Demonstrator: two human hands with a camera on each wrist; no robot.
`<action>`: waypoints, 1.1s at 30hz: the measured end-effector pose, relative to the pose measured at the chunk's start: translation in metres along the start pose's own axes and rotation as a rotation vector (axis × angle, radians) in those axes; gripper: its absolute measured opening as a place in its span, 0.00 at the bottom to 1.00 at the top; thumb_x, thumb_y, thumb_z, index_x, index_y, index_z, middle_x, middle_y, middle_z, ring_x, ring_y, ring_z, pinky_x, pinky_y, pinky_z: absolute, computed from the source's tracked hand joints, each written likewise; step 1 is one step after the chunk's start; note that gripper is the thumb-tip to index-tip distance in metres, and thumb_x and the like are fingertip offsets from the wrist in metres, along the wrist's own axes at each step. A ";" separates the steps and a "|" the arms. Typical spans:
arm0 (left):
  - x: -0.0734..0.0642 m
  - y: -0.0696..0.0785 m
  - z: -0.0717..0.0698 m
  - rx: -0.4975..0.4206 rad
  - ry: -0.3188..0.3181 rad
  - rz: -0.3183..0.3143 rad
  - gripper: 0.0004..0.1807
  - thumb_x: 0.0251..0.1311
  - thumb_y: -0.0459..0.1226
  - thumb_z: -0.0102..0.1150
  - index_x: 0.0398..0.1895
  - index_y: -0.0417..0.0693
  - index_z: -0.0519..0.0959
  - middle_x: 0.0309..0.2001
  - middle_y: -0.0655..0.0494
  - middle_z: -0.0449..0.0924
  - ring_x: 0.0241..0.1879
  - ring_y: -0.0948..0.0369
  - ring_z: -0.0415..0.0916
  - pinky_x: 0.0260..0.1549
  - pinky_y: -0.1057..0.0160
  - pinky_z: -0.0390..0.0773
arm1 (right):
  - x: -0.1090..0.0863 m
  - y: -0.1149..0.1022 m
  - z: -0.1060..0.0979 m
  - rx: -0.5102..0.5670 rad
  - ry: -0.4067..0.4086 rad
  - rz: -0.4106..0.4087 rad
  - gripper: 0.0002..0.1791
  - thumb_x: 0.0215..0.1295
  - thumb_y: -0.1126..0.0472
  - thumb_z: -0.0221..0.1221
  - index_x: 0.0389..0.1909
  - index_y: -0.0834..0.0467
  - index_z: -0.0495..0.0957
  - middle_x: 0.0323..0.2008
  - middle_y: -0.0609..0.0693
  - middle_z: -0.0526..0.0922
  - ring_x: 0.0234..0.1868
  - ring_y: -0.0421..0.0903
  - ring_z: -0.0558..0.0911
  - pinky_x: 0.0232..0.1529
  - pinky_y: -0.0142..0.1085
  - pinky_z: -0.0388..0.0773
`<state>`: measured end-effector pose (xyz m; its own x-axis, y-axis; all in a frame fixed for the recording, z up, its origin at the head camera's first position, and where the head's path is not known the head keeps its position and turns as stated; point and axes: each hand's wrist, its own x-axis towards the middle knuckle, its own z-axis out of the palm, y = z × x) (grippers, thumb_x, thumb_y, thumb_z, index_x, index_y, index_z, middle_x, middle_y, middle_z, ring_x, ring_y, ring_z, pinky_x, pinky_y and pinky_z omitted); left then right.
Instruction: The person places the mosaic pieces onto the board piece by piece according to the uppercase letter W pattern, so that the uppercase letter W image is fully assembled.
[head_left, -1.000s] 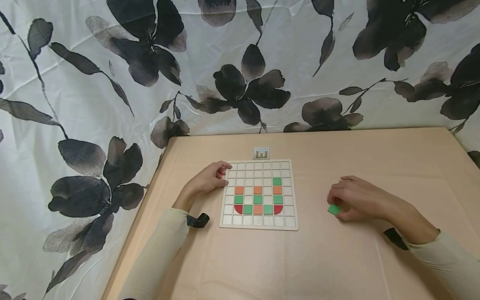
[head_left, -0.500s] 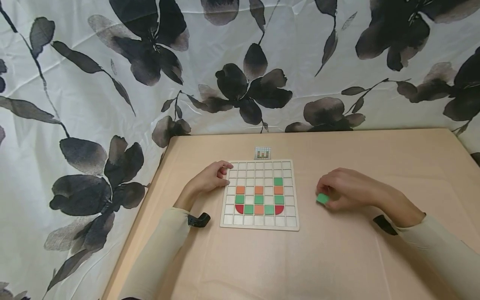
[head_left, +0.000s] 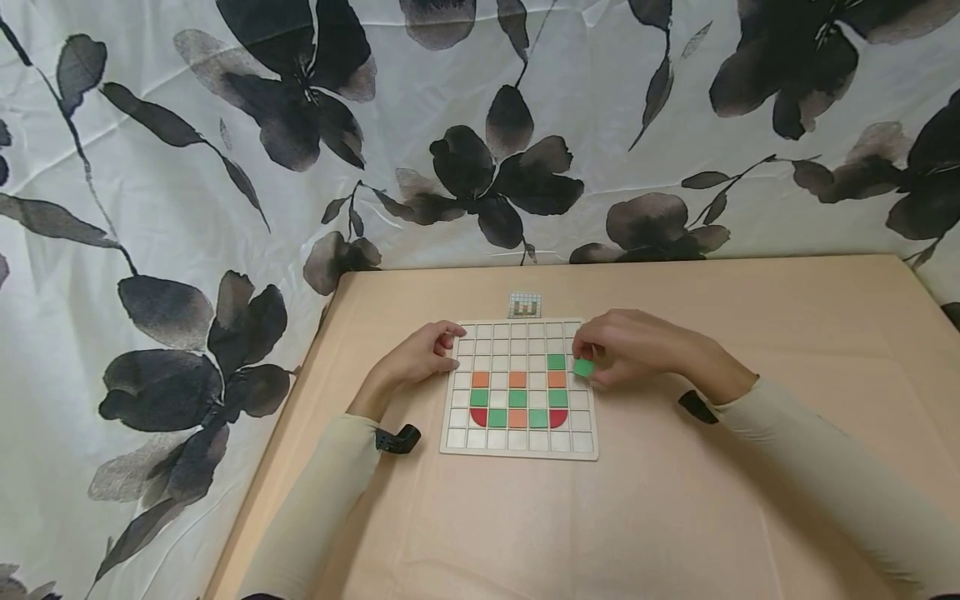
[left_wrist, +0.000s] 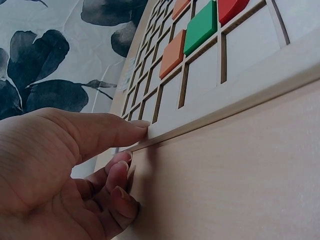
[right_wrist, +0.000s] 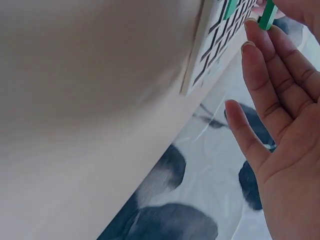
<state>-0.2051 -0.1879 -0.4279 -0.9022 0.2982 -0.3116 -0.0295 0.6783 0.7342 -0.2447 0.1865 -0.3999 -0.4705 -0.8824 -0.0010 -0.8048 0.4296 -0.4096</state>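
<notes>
A white grid board (head_left: 517, 443) lies on the table, with green, orange and red tiles in some of its cells. My left hand (head_left: 416, 358) holds the board at its upper left edge. In the left wrist view its thumb (left_wrist: 117, 131) lies on the rim and the other fingers curl beside it. My right hand (head_left: 637, 346) pinches a green square tile (head_left: 583, 367) between thumb and fingers over the board's right edge. In the right wrist view the tile (right_wrist: 268, 16) shows edge-on at the fingertips, and the remaining fingers are spread.
Just beyond the board lies a small card (head_left: 525, 306) printed with a grid pattern. A light wooden table (head_left: 675, 517) carries everything. Behind it and along its left side hangs a white cloth (head_left: 420, 92) with dark flowers.
My right hand has moved left with the green tile, from the table's right part to the board's right edge. The left hand stays where it was.
</notes>
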 end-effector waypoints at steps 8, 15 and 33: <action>0.000 0.001 -0.001 0.002 0.008 -0.003 0.27 0.62 0.27 0.65 0.65 0.40 0.72 0.43 0.48 0.67 0.43 0.54 0.67 0.41 0.61 0.70 | 0.048 -0.009 0.002 0.005 -0.024 -0.040 0.09 0.58 0.55 0.68 0.39 0.48 0.82 0.30 0.43 0.80 0.31 0.38 0.74 0.35 0.35 0.71; 0.000 0.000 -0.001 0.002 0.006 -0.003 0.27 0.63 0.27 0.65 0.65 0.40 0.72 0.43 0.47 0.67 0.43 0.54 0.67 0.40 0.62 0.70 | 0.083 -0.017 0.008 -0.039 -0.043 -0.086 0.11 0.58 0.53 0.68 0.40 0.50 0.82 0.33 0.45 0.82 0.32 0.39 0.74 0.37 0.37 0.71; 0.000 0.001 -0.002 -0.004 0.003 -0.012 0.27 0.62 0.28 0.66 0.65 0.41 0.72 0.43 0.46 0.69 0.43 0.54 0.68 0.41 0.61 0.70 | 0.145 -0.039 0.027 -0.127 -0.139 -0.106 0.14 0.60 0.52 0.67 0.44 0.52 0.81 0.32 0.43 0.78 0.34 0.42 0.75 0.42 0.39 0.72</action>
<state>-0.2062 -0.1887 -0.4258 -0.9030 0.2880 -0.3189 -0.0421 0.6791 0.7328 -0.2717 0.0364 -0.4085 -0.3334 -0.9381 -0.0936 -0.8903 0.3460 -0.2962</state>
